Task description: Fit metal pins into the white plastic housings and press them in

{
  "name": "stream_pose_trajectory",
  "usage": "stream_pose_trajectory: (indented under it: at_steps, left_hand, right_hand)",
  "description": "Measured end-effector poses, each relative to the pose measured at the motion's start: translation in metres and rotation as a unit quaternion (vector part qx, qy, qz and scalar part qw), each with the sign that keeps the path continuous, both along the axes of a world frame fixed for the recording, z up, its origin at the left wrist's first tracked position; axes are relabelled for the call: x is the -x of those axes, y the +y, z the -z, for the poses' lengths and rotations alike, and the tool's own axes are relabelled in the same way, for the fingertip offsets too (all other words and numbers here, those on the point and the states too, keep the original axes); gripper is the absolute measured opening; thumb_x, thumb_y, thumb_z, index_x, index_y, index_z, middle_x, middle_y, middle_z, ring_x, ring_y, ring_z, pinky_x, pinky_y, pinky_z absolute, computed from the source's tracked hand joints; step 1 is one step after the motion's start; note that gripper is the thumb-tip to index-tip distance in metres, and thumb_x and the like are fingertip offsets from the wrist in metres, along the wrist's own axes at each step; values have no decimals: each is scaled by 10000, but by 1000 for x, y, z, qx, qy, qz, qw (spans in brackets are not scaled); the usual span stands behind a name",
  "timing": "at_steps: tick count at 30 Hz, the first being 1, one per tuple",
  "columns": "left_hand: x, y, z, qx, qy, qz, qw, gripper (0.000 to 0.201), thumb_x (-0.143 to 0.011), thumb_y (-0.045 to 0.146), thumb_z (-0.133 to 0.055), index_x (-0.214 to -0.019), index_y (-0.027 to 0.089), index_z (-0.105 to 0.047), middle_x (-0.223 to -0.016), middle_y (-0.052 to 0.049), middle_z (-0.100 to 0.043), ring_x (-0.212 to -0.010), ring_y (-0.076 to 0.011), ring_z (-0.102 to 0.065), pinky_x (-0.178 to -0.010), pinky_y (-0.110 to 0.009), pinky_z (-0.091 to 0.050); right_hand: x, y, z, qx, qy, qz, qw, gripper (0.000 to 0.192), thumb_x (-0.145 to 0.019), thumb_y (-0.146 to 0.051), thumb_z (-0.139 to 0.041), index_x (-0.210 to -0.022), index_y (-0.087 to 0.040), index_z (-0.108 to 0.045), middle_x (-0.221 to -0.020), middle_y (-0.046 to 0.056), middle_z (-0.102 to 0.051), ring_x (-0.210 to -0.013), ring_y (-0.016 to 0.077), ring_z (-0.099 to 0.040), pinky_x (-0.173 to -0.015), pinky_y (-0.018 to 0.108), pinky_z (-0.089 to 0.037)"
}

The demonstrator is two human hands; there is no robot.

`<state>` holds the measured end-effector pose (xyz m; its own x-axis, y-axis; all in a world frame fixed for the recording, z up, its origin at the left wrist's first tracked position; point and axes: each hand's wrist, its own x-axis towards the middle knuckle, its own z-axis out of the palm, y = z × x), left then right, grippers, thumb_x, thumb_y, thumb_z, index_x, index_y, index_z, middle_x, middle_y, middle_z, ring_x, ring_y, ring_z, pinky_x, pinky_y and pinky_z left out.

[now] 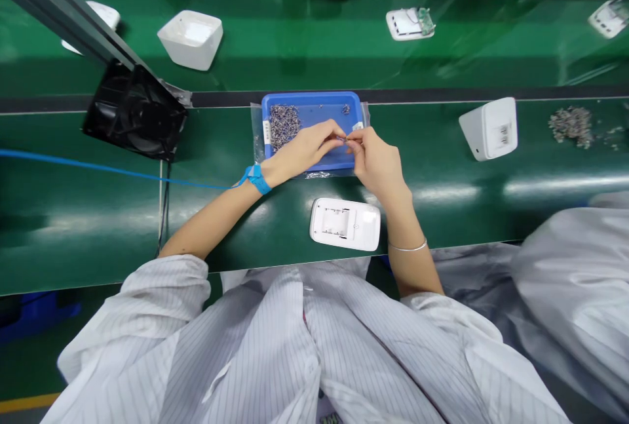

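Note:
Over a shallow blue tray (310, 97), my left hand (308, 143) and my right hand (378, 160) meet with fingertips pinched together. Between them is a tiny metal part (346, 140), too small to name, which both hands seem to grip. A heap of small metal pieces (284, 126) fills the tray's left side, and a few more pieces (346, 109) lie at its upper right. Below my hands, a white plastic housing (358, 226) lies flat on the green bench, its rectangular recess facing up. A blue wrist strap (257, 179) circles my left wrist.
A black fan (136, 111) stands at left, near a blue cord (98, 164). To the right are a white housing (493, 129) and a pile of small parts (571, 126). Behind, a green belt (304, 37) carries white housings (191, 40). A co-worker's grey sleeve (574, 260) is at right.

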<state>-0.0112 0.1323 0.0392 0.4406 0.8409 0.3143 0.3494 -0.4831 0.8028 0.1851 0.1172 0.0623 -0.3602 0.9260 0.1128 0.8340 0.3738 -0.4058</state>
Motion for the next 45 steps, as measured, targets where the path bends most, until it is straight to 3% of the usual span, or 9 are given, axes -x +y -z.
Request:
stream_pose_trajectory:
  at_steps: [4, 9, 15, 21, 27, 35, 38, 41, 45]
  left_hand:
    - [4, 3, 1, -9, 51, 2, 999, 102, -997, 232, -560, -1044, 159, -613, -1026, -56, -682, -936, -180, -652, -864, -298, -485]
    - [6, 3, 5, -40, 29, -14, 999, 104, -991, 203, -560, -1070, 171, -620, -1077, -58, -664, -1013, -197, -640, -929, -338, -479]
    - [3, 3, 9, -40, -14, -54, 998, 45, -902, 142, -684, -943, 144, -665, -953, -33, -693, -919, -176, -659, -858, -316, -508]
    - [0, 0, 2, 71, -80, -79, 991, 61, -842, 158, -744, -878, 132, -703, -907, -24, -726, -879, -167, -685, -844, -314, -556]
    - [0, 1, 7, 77, -115, -64, 988, 60, -846, 170, -742, -884, 128, -723, -901, -24, -743, -853, -144, -699, -807, -268, -567]
    - [2, 1, 10, 35, -72, -49, 996, 76, -865, 143, -711, -926, 156, -753, -925, -27, -749, -868, -128, -693, -783, -228, -554]
    - [1, 2, 12, 51, -87, -51, 994, 79, -869, 152, -711, -937, 156, -753, -948, -31, -751, -879, -130, -701, -790, -231, -562]
    - [-1, 2, 15, 93, -135, -52, 985, 112, -861, 246, -748, -923, 152, -747, -939, -33, -751, -884, -141, -710, -831, -264, -573]
    - [-7, -2, 11, 170, -246, -16, 954, 362, -778, 494, -818, -913, 166, -745, -941, -36, -743, -930, -170, -714, -910, -337, -574]
  right_hand:
    - [-2, 0, 1, -10, -16, -3, 1000, 305, -1019, -350, -333, -1106, -193, -579, -980, 61, -719, -879, 200, -662, -717, 298, -416]
    - [-5, 2, 3, -7, -3, -9, 1000, 327, -1026, -350, -304, -1057, -197, -591, -894, 43, -708, -816, 189, -645, -737, 300, -428]
    - [-1, 3, 8, -21, -12, 1, 1000, 459, -1006, -426, -423, -1394, -196, -512, -1027, 64, -731, -829, 193, -654, -716, 289, -448]
    - [-4, 2, 14, -63, -24, -45, 997, 375, -1032, -424, -399, -1072, -230, -717, -1030, 48, -727, -899, 167, -650, -677, 275, -405]
    - [-7, 2, 13, -71, 17, -31, 997, 345, -999, -417, -499, -1213, -207, -671, -1000, 45, -741, -790, 144, -644, -673, 257, -426]
    - [-6, 4, 16, -79, 31, -50, 995, 287, -989, -358, -525, -1116, -197, -726, -990, 49, -754, -786, 146, -656, -682, 262, -432]
    - [-6, 5, 17, -64, 35, -50, 996, 278, -989, -355, -527, -1066, -199, -744, -992, 45, -756, -811, 154, -658, -724, 269, -451]
    - [-7, 6, 17, -60, 51, -47, 996, 257, -973, -363, -557, -1048, -206, -746, -950, 37, -750, -758, 143, -631, -718, 269, -451]
    - [-8, 1, 12, -76, 121, -23, 990, 262, -924, -414, -635, -1029, -196, -735, -860, 23, -725, -613, 103, -536, -663, 256, -443]
